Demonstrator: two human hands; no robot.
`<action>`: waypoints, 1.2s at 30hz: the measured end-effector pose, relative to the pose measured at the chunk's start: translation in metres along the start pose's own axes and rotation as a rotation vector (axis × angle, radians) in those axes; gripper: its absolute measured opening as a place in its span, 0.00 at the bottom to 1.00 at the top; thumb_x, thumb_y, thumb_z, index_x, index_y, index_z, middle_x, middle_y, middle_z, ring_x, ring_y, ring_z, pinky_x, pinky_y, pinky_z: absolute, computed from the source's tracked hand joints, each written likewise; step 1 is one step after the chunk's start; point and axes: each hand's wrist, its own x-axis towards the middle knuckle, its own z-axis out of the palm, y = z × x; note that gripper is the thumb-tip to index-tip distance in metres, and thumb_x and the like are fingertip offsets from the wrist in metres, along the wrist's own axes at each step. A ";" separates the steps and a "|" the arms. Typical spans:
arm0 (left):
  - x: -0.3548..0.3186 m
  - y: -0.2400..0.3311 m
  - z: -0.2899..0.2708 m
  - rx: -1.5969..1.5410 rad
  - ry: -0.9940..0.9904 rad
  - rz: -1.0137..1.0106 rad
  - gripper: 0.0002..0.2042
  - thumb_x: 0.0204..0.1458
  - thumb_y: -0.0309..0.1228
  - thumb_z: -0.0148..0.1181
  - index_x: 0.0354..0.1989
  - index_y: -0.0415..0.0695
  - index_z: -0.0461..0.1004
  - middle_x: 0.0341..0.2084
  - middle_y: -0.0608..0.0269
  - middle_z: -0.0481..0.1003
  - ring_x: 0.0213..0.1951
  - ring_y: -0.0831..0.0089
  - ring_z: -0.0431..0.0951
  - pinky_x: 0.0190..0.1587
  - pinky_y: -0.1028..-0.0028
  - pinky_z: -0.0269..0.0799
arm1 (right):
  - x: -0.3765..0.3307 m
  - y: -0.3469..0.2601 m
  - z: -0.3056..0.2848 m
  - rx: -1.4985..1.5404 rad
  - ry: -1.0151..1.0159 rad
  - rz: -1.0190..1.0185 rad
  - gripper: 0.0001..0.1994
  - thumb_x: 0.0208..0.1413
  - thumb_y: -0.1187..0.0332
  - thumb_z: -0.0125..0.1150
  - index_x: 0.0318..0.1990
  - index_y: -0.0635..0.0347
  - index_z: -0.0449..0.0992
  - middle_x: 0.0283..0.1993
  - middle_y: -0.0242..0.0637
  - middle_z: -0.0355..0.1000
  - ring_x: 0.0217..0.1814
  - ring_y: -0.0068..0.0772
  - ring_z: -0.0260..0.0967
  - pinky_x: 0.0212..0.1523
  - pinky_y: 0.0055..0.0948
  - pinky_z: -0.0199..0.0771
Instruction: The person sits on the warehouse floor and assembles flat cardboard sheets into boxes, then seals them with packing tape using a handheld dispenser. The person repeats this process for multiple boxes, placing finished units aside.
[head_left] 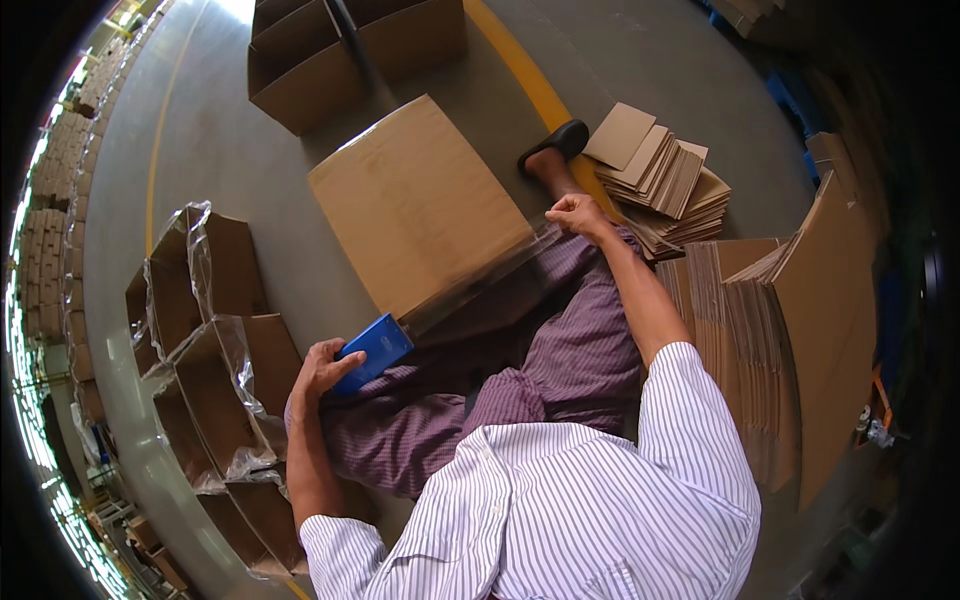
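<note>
Apparently midway: left hand (322, 368), at seven o'clock from carton (425, 205), clasps blue tool (376, 352); right hand (580, 214), three o'clock, pinches clear strip (480, 279), seemingly not yet pressed down.

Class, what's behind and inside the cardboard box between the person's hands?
Behind the cardboard box stands an open, divided carton. The box's inside cannot be seen; cardboard covers it.

Sits with a carton (425, 205) before the lap (510, 395), an open box (300, 80) beyond and open boxes (225, 350) at left. Has cardboard pieces (655, 170) right of one shoe (556, 143), folded cardboard (745, 350) right of the right forearm (642, 290). Has a strip (478, 283) along the carton's near edge, from the tool (380, 352) in the left hand (322, 368) to the right hand (582, 217).
</note>
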 end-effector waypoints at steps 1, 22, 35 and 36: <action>0.001 0.000 0.001 -0.007 0.006 0.002 0.23 0.46 0.48 0.68 0.32 0.35 0.78 0.20 0.62 0.74 0.24 0.75 0.73 0.29 0.70 0.70 | 0.002 0.004 0.000 -0.004 0.006 0.010 0.09 0.49 0.68 0.73 0.31 0.61 0.78 0.25 0.29 0.74 0.23 0.18 0.67 0.23 0.19 0.66; 0.004 0.010 -0.003 0.181 0.089 0.003 0.31 0.45 0.57 0.64 0.36 0.34 0.80 0.23 0.46 0.78 0.28 0.60 0.81 0.33 0.63 0.75 | -0.018 0.149 0.072 -0.467 -0.293 0.263 0.25 0.53 0.70 0.62 0.59 0.68 0.67 0.50 0.51 0.75 0.50 0.44 0.75 0.48 0.32 0.76; 0.000 0.014 -0.005 0.319 0.165 0.001 0.32 0.43 0.61 0.61 0.36 0.38 0.82 0.26 0.46 0.79 0.31 0.55 0.82 0.37 0.61 0.76 | -0.079 0.024 0.207 0.852 0.277 0.392 0.22 0.41 0.51 0.78 0.35 0.51 0.74 0.30 0.27 0.73 0.33 0.27 0.76 0.33 0.30 0.79; -0.003 0.018 -0.007 0.325 0.166 -0.004 0.32 0.43 0.60 0.61 0.36 0.38 0.82 0.26 0.46 0.79 0.31 0.56 0.82 0.37 0.61 0.76 | -0.080 0.024 0.205 0.832 0.301 0.375 0.21 0.41 0.51 0.78 0.35 0.51 0.74 0.31 0.27 0.74 0.32 0.27 0.76 0.32 0.30 0.80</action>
